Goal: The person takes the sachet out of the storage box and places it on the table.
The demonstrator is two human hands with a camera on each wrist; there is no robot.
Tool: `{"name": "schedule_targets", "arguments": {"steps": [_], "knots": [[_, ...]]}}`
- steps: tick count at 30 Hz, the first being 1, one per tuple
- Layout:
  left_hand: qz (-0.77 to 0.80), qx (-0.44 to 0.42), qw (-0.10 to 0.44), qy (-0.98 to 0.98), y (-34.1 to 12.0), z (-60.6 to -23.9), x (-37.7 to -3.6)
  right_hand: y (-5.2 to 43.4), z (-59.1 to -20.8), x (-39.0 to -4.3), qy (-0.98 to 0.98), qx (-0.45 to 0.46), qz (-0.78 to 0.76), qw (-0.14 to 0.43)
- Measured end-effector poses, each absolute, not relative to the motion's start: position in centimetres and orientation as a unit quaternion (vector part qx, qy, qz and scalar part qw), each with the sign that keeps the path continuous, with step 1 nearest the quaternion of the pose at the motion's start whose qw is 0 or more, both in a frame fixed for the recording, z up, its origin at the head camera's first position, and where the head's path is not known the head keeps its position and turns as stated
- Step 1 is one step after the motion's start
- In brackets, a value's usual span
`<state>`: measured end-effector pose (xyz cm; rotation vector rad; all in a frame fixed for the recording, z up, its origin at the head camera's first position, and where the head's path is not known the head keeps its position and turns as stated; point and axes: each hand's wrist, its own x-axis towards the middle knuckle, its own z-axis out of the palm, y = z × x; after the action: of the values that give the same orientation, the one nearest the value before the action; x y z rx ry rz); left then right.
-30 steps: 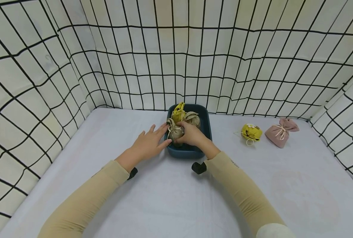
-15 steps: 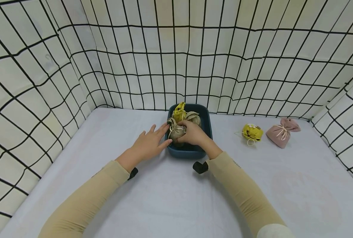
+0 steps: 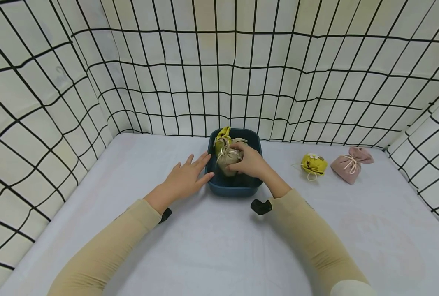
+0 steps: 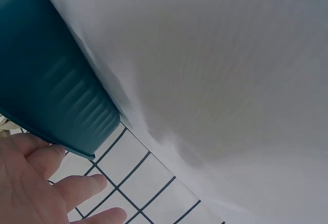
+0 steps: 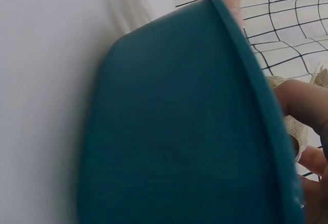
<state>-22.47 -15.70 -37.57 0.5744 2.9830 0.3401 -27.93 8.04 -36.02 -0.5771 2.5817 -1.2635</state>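
- Blue bin (image 3: 235, 191) stands on the tabletop (image 3: 212, 246), near its back edge. Inside, yellow pouch (image 3: 221, 144) is at far L corner; 2nd beige pouch (image 3: 240, 140), mostly hidden, is just behind the R hand.
- R hand (image 3: 253, 163): its grip is grasping the beige pouch (image 3: 228, 160) btw. thumb and fingers, within the bin's rim; whether the pouch touches the bin floor, I cannot tell.
- L hand (image 3: 184, 179): grip is released, fingers spread, some tips at the bin's L rim.
- Edges/room: grid net (image 3: 235, 31) rises behind the tabletop's back edge. On the R, well apart from bin, flowered yellow pouch (image 3: 313, 165) and pink pouch (image 3: 350, 166) lie near each other.
- Materials: bin is smooth w/ rounded corners, ribbed on one side; pouches are soft cloth, held & pink ones tied w/ thin cord; tabletop has white cloth.
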Motion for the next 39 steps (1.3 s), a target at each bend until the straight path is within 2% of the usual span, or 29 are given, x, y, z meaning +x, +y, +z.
{"name": "schedule_targets", "arguments": {"steps": [10, 39], "knots": [[0.121, 0.188, 0.04, 0.974, -15.7, -37.6, -22.4, 9.3, -35.2, -27.2, 0.846, -0.194, -0.486, 0.102], [0.121, 0.186, 0.035, 0.974, -15.7, -37.5, -22.1, 12.3, -33.6, -25.3, 0.854, -0.189, -0.477, 0.093]]}}
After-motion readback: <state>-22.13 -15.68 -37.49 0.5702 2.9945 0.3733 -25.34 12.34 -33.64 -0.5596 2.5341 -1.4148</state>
